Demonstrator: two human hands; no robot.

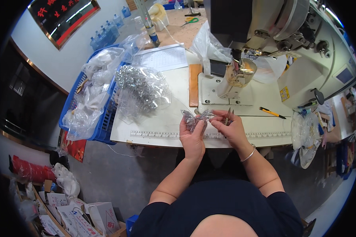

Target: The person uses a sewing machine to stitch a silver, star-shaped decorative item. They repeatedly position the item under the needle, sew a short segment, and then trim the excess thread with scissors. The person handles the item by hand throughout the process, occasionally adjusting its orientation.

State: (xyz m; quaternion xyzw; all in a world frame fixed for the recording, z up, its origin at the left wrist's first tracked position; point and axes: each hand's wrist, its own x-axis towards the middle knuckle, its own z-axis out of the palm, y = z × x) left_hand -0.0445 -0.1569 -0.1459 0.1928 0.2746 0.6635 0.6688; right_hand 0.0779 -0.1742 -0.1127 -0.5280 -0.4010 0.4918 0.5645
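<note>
A silvery, glittering butterfly-shaped piece is pinched between the thumb and fingers of my left hand, just above the table's front edge. Close beside it, my right hand is closed, its fingertips at the butterfly's right wing. A pair of slim metal thread snips sticks up from between the right fingers, points away from me; its lower part is hidden in the hand. To the left lies a clear plastic bag filled with similar silver glittery pieces.
A sewing machine stands ahead on the white table. A blue basket with plastic bags sits left. A ruler strip runs along the front edge. A yellow pen lies right; green-handled scissors lie far back.
</note>
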